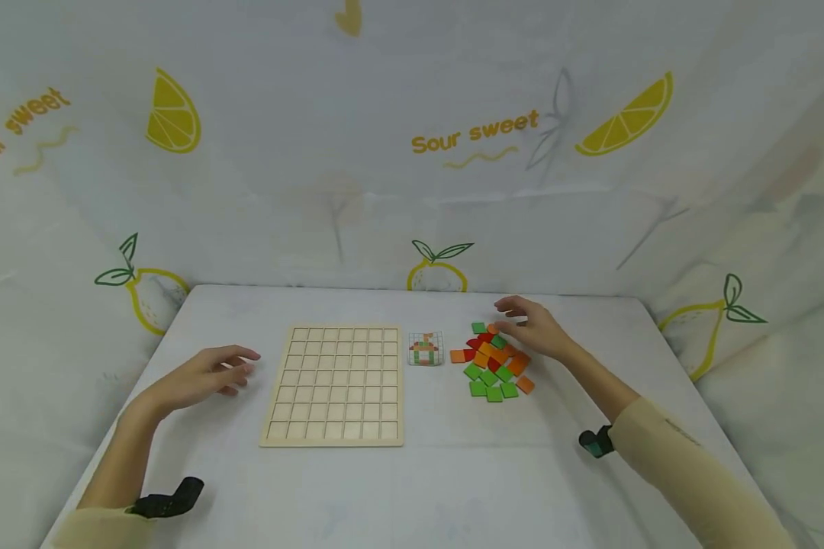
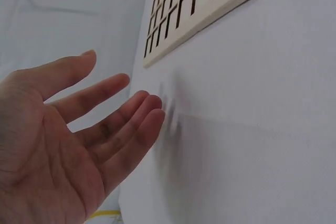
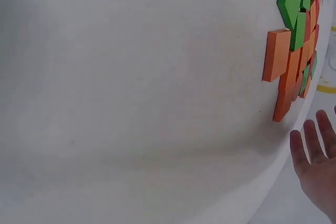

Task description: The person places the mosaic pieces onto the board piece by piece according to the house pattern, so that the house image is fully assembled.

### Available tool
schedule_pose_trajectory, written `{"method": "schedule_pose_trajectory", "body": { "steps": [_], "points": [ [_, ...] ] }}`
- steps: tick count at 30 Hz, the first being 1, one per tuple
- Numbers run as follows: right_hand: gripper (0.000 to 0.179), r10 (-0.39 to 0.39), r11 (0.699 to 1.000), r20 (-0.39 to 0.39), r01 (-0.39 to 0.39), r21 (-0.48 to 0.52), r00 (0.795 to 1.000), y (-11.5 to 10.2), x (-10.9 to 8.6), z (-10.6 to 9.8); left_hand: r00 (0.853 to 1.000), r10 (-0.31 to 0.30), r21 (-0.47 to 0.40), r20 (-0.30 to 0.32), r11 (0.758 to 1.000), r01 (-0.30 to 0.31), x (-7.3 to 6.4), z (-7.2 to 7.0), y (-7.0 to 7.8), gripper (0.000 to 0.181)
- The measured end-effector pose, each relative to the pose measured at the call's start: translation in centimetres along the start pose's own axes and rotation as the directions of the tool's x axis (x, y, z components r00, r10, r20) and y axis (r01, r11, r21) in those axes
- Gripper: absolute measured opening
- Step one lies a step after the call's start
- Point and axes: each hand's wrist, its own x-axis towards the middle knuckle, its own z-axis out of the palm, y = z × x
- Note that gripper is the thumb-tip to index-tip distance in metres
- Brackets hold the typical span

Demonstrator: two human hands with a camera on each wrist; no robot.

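My left hand hovers over the table just left of a wooden grid board; its fingers are loosely bent and hold nothing. In the left wrist view the left hand shows an empty palm, apart from the board's edge. Beside the far right part of a pile of flat coloured tiles, my right hand is held with relaxed fingers. The right wrist view shows the right hand near the orange tiles, with nothing visible in it. The pile mixes green, orange and red pieces.
A small printed picture card with a coloured grid pattern lies between board and tiles. The white tabletop meets a cloth backdrop printed with lemons and lettering. A black wrist camera sits on the left forearm, another camera on the right.
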Motion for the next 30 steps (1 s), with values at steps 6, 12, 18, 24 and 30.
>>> {"method": "schedule_pose_trajectory", "body": {
  "steps": [6, 12, 18, 24, 30],
  "points": [
    [0.037, 0.091, 0.992, 0.066, -0.096, 0.079, 0.994, 0.5, 2.0, 0.8, 0.999, -0.037, -0.147, 0.022, 0.988, 0.040, 0.3, 2.2, -0.5, 0.046],
    [0.036, 0.139, 0.979, 0.090, -0.151, 0.134, 0.986, 1.0, 2.7, 1.1, 0.999, -0.034, -0.206, -0.029, 0.978, 0.027, 0.5, 3.6, -1.0, 0.044],
    [0.035, 0.138, 0.982, 0.099, -0.149, 0.114, 0.985, 0.8, 3.1, 1.5, 0.992, -0.053, -0.157, -0.115, 0.987, 0.035, 0.7, 4.6, -0.7, 0.042],
    [0.036, 0.129, 0.986, 0.109, -0.139, 0.095, 0.986, 1.0, 3.3, 2.0, 0.982, -0.076, -0.131, -0.175, 0.990, 0.053, 0.4, 5.5, -0.1, 0.042],
    [0.038, 0.145, 0.985, 0.129, -0.156, 0.077, 0.981, 1.4, 3.1, 2.3, 0.974, -0.078, -0.104, -0.210, 0.993, 0.057, 0.2, 6.0, -0.1, 0.040]
  ]
}}
